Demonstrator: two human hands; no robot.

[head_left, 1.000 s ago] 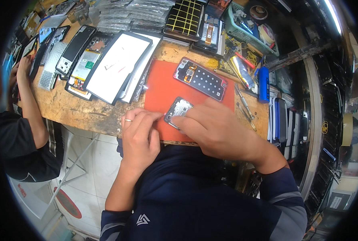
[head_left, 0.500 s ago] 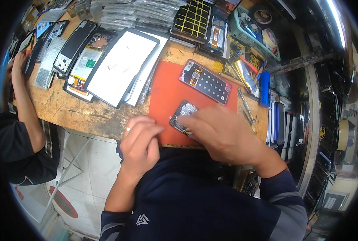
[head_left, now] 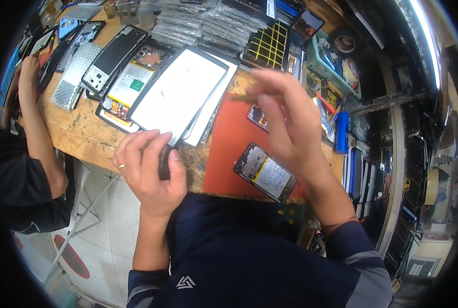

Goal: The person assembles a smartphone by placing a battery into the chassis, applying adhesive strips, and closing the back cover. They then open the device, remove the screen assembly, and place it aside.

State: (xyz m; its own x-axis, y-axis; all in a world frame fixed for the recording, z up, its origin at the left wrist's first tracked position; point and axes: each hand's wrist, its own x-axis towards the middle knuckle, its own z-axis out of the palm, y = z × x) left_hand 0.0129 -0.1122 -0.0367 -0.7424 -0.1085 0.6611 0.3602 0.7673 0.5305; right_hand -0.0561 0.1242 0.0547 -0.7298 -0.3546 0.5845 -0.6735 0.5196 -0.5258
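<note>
- Brown and blurred, a slim stick [head_left: 243, 97] seems held behind the thumb of my right hand [head_left: 293, 113].
- My left hand [head_left: 149, 167] has thumb and fingers apart by a white panel's [head_left: 182, 84] corner; contact I can't tell.
- Below the right hand, the opened phone [head_left: 266, 173] lies untouched on the orange mat [head_left: 222, 149].
- I'd judge this tool handling, mid-repair; next calls for a steady, light approach around the exposed battery [head_left: 276, 177].
</note>
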